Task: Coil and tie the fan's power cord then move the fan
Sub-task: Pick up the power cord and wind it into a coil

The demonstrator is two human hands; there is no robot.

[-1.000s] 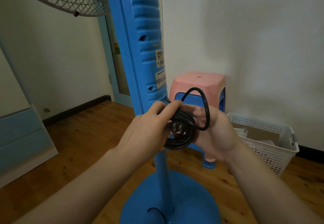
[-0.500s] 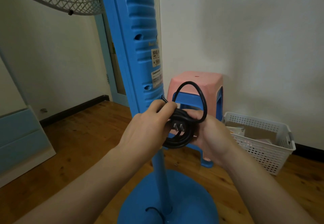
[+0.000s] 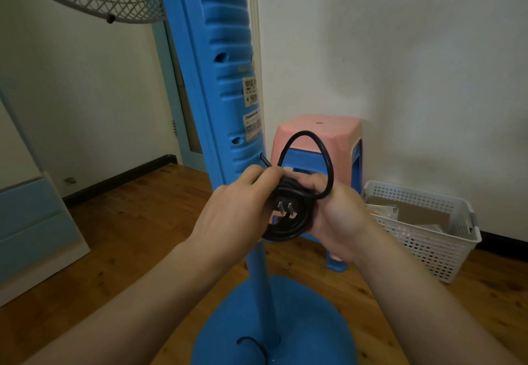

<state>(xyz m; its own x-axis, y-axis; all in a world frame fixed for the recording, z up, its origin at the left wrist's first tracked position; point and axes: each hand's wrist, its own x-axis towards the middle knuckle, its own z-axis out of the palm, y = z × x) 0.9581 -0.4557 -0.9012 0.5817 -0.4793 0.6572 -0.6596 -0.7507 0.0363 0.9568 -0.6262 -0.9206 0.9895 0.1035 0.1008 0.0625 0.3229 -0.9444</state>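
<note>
A blue pedestal fan [image 3: 225, 84] stands right in front of me, its grille at the top left and its round base [image 3: 308, 322] at the bottom. The black power cord [image 3: 288, 229] is wound into a small coil just right of the fan's post. My left hand [image 3: 237, 210] grips the coil's left side, fingers curled over its top. My right hand [image 3: 340, 216] holds the right side. One loose loop [image 3: 328, 159] stands up above both hands. The two-pin plug [image 3: 285, 207] points down inside the coil.
A pink stool [image 3: 320, 127] stacked on a blue one stands against the wall behind the hands. A white perforated basket [image 3: 428, 239] with papers sits on the wooden floor at the right. A light blue panel [image 3: 34, 227] leans at the left.
The upright loop has shrunk and drawn closer to the coil. Both hands keep their hold on the coil and have barely shifted.
</note>
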